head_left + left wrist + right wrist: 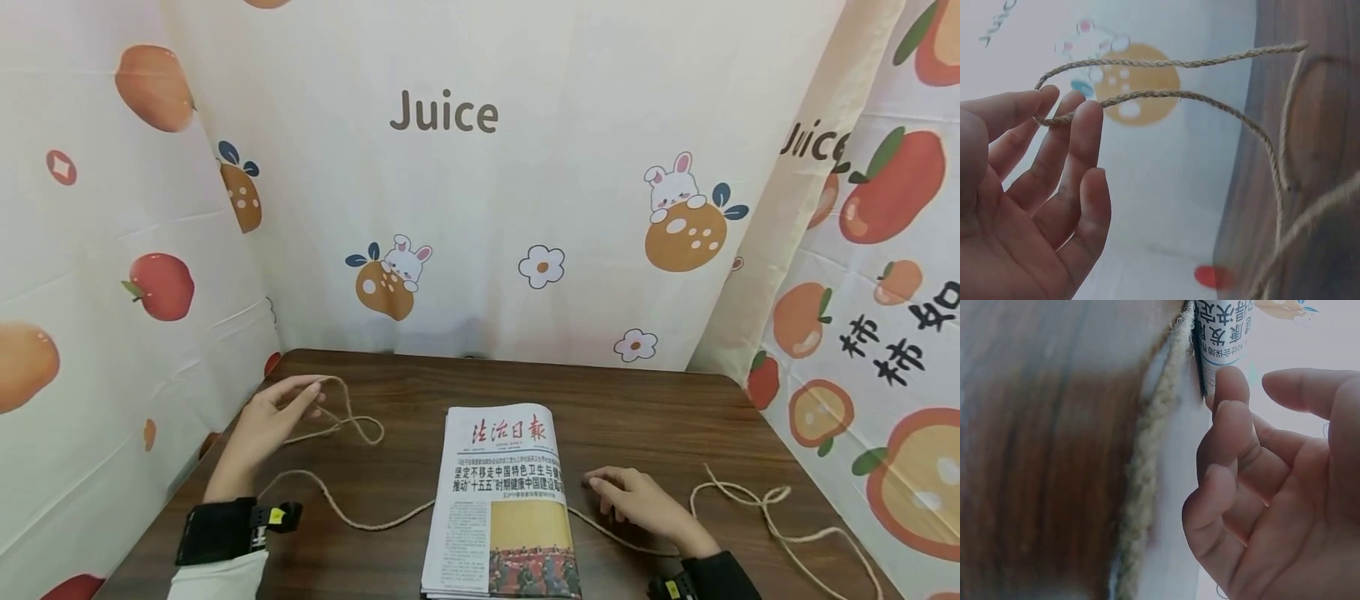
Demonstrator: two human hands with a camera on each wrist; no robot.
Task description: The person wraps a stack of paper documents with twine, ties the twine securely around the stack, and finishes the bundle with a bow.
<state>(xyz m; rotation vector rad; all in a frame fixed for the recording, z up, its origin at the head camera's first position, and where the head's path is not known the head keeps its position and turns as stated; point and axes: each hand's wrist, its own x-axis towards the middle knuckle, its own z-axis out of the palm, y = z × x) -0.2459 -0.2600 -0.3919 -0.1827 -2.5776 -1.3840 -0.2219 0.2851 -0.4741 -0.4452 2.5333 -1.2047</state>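
A folded newspaper (468, 483) lies in the middle of the wooden table, and a thin tan rope (375, 527) passes under it from side to side. My left hand (266, 421) is raised at the table's left; its thumb and index finger pinch a bend of the rope (1154, 63), seen in the left wrist view, with the other fingers loosely bent. Right of the newspaper, my right hand (637, 500) hovers by its edge with relaxed, slightly bent fingers. The right wrist view shows nothing between that thumb and fingers; the rope (1147, 456) runs beside them.
Loose curls of the rope's right end (765, 504) lie on the right of the table (637, 408). Pale fruit-printed curtains (487, 192) enclose the table at the back and both sides. Each wrist carries a black strap (217, 532).
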